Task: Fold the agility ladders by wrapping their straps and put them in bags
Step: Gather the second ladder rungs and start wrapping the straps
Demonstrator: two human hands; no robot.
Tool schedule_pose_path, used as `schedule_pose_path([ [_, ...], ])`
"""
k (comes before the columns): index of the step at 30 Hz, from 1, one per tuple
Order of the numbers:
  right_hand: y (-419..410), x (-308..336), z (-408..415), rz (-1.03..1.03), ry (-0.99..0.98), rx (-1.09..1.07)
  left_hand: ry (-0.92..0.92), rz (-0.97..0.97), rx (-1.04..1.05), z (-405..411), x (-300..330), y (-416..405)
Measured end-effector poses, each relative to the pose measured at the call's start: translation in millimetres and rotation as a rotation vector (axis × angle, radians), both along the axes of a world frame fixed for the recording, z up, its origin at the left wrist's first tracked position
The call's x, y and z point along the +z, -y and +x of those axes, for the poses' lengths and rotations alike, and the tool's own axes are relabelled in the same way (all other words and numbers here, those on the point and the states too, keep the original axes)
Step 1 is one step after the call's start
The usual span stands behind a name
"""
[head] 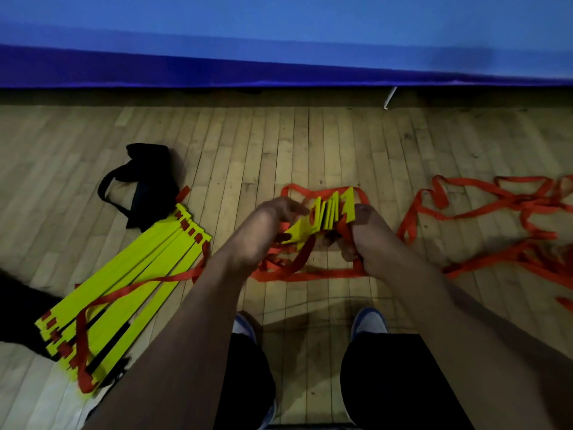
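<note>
Both hands (310,228) on yellow rungs (328,212), no legible writing.

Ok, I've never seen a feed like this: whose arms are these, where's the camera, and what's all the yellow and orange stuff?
There is no machine: a person wears the camera on the head, looking down at their own arms and shoes. The right hand grips a bunch of yellow rungs with orange straps; the left hand reaches to them, its grip unclear. On the wood floor lie a second ladder, a black bag and loose straps.
</note>
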State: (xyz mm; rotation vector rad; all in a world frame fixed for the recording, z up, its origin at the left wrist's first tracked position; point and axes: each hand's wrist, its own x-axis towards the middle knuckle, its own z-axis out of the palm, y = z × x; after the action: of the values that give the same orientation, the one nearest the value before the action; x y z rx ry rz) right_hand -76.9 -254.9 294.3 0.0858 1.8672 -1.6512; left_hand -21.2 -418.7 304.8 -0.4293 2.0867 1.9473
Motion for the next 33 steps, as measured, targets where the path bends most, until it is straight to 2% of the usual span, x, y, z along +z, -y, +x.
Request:
schedule_pose_path([
  [1,0.0,0.4,0.1,0.017,-0.007,-0.017,-0.035,0.06,-0.046,-0.4,-1.1,3.6],
  [2,1.5,-3.3,0.0,0.052,-0.032,-0.019,-0.063,0.025,-0.123,-0.9,-2.1,5.1],
  [4,5.0,-9.0,1.5,0.097,-0.103,0.0,-0.096,-0.153,-0.299,-2.6,-5.3,0.0],
  [6,8.3,-6.8,3.3,0.055,-0.106,0.016,-0.163,-0.305,-0.33,-5.0,-12.0,-4.1],
  [8,8.4,0.7,3.7,0.064,-0.079,0.073,-0.279,-0.442,-0.21,-5.5,-16.5,-3.1],
  [11,5.1,18.5,3.1,0.004,-0.042,0.093,-0.331,-0.446,-0.037,-3.2,-12.7,2.5],
  [16,3.1,45.9,7.7,0.045,-0.407,0.343,-0.425,-0.524,0.047,2.1,-9.0,-8.0],
  [22,11.4,45.2,13.0,0.402,-0.639,0.499,-0.415,-0.691,0.183,0.0,-8.0,-15.8],
  [27,19.7,54.2,23.1,0.493,-0.685,0.587,-0.421,-0.702,0.211,-0.4,-12.0,-14.9],
  [31,14.8,57.7,28.5,0.453,-0.69,0.448,-0.431,-0.677,0.19,-1.3,-10.0,-17.2],
  [33,13.7,54.5,31.0,0.44,-0.712,0.375,-0.492,-0.649,0.179,-0.8,-9.9,-17.2],
])
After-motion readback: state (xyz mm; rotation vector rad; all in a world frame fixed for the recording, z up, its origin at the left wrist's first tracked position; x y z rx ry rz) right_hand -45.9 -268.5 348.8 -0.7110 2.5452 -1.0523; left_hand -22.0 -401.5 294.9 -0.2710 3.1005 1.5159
